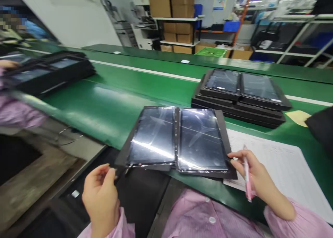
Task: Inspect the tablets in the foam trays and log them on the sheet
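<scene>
A black foam tray (230, 168) carries two dark glossy tablet screens, a left screen (153, 135) and a right screen (200, 139), side by side. It lies tilted at the near edge of the green conveyor belt. My left hand (101, 194) is closed, its thumb and forefinger pinching at the tray's near left corner. My right hand (253, 174) has a pink pen (247, 177) between its fingers, while the thumb and fingertips pinch the tray's right edge. Under that hand lies a white printed sheet (281, 165).
At the back right, stacked black trays (236, 111) hold more screens. Another tray stack (70, 73) stands at left, beside a co-worker's hand (9, 64) and pink sleeve (20, 108). A yellow paper piece (299, 117) lies right. Shelves with cardboard boxes (170, 2) stand behind the belt (111, 96).
</scene>
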Motion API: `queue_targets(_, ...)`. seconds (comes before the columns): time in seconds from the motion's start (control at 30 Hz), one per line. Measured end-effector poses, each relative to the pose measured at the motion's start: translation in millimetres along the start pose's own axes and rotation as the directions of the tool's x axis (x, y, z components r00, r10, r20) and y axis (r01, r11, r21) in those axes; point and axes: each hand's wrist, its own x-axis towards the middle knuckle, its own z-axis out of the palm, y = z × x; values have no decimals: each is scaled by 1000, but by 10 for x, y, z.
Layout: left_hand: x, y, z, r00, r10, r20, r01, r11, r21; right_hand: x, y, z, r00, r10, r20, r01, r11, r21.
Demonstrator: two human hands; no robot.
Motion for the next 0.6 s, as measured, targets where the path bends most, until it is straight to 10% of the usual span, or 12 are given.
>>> queue_targets(0.17,119,-41,-18,937,-260,232,309,928,-206,72,109,4,994,-63,-86,63,998,-9)
queue_targets(0.6,12,16,-14,804,-403,437,491,865,-105,190,-46,-67,975,-189,-120,170,974,-151)
